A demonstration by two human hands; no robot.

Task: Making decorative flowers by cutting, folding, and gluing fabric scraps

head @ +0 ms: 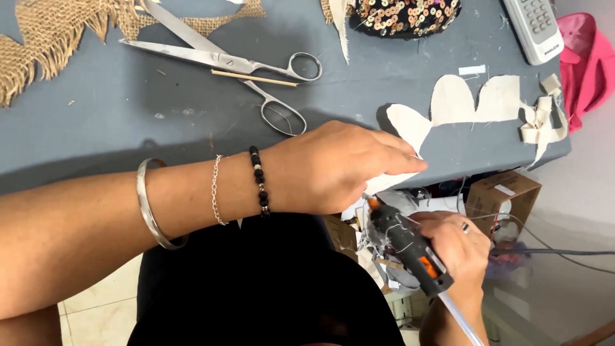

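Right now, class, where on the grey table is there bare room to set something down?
Bare table between burlap, scissors and left hand; also between sequinned piece and cream fabric. The cream-fabric corner is crowded.

large steel scissors (237,67) lie open on the grey tabletop (128,115), a thin wooden stick (254,78) resting across their handles. frayed tan burlap (45,38) sits left of the scissors, a dark sequined piece (407,16) and a white remote control (535,25) well to their right. a brown cardboard box (503,192) stands below the table's edge.
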